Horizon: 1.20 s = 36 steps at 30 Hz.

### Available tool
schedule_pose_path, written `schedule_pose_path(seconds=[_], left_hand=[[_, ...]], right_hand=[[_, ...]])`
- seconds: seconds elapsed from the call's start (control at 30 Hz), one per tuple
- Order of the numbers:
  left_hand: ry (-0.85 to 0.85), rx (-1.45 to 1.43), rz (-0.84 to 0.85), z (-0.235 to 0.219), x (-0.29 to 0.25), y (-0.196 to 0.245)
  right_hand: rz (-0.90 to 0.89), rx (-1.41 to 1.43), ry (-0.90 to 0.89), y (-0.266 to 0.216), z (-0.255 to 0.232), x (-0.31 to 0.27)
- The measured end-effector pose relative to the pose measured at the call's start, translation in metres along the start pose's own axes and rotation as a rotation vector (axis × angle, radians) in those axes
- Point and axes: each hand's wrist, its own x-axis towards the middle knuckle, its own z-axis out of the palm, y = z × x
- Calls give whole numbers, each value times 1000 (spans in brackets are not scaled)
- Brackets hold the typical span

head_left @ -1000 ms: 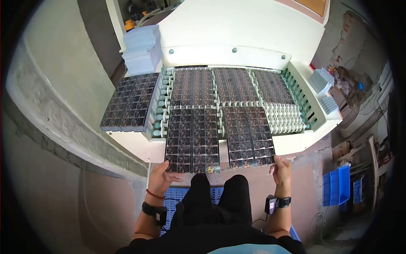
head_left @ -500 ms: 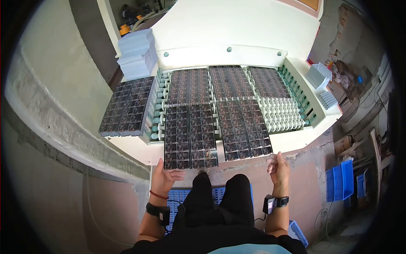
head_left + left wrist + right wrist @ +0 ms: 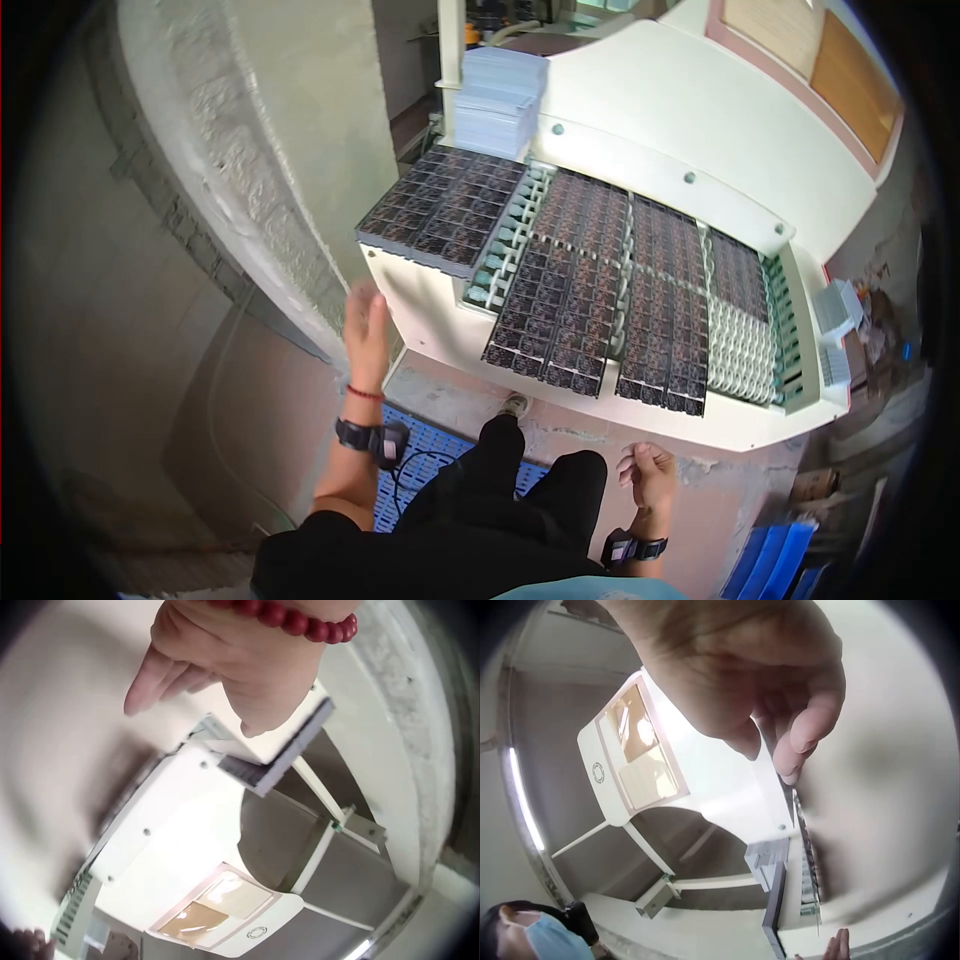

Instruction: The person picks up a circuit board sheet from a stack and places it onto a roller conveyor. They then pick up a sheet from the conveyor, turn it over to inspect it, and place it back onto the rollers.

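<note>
My left hand (image 3: 367, 328), blurred, is raised in the air near the left front corner of the white machine. Its fingers are extended and it holds nothing. Just beyond it lies a stack of dark gridded panels (image 3: 445, 208) that look like circuit boards. The right hand (image 3: 650, 478) hangs lower, before the machine's front, with fingers loosely curled around nothing; the right wrist view shows these bent fingers (image 3: 806, 731) too. Two similar panels, a left one (image 3: 555, 315) and a right one (image 3: 662, 345), lie on the rollers with their near ends over the front edge.
More dark panels (image 3: 665, 235) lie farther back on the conveyor. Bare white rollers (image 3: 742, 350) show at the right. A tall stack of pale blue sheets (image 3: 497, 100) stands behind the panel stack. Blue bins (image 3: 770, 562) sit on the floor at right; a blue slatted mat (image 3: 425, 470) lies underfoot.
Both hands were at the front panels' near ends and have come away. The left hand has risen toward the panel stack; the right has dropped back. The head view has turned left.
</note>
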Motion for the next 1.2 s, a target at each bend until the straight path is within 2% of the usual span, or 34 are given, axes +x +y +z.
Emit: schedule_pose_path(seconds=[0.03, 0.1, 0.13, 0.2, 0.23, 0.3, 0.33, 0.37, 0.43, 0.5, 0.67, 0.73, 0.83, 1.03, 1.13, 1.2], left_hand=[[59, 136, 162, -6, 18, -2], [105, 301, 257, -3, 38, 43], [118, 291, 253, -3, 53, 46], [55, 807, 450, -6, 78, 50], [71, 793, 446, -4, 78, 59], [-178, 797, 167, 1, 80, 78], [-88, 902, 382, 2, 80, 63], [-82, 893, 380, 2, 77, 59], [34, 1036, 633, 2, 70, 54], [28, 1028, 625, 4, 61, 59], [-12, 1041, 725, 9, 49, 65], [-36, 1028, 742, 9, 45, 66], [-72, 980, 766, 8, 40, 63], [-92, 904, 781, 5, 43, 57], [-88, 888, 755, 1, 44, 56], [-88, 901, 735, 4, 44, 53]], right_hand=[[-2, -34, -46, -4, 6, 1], [-6, -54, -88, -19, 24, 4], [-31, -74, -138, -26, 34, 7], [-48, -141, -231, -44, 55, 13], [-77, -158, -276, -47, 64, 18], [-82, -253, -358, -60, 83, 25], [-99, -326, -388, -69, 94, 28], [-105, -335, -387, -76, 103, 35], [-160, -418, -452, -87, 120, 50], [-175, -469, -473, -105, 141, 71], [-249, -486, -368, -132, 194, 141], [-190, -439, -272, -135, 210, 161], [-192, -443, -228, -131, 220, 177], [-207, -449, -218, -138, 203, 174], [-152, -373, -160, -144, 185, 174], [-118, -384, -57, -152, 163, 162]])
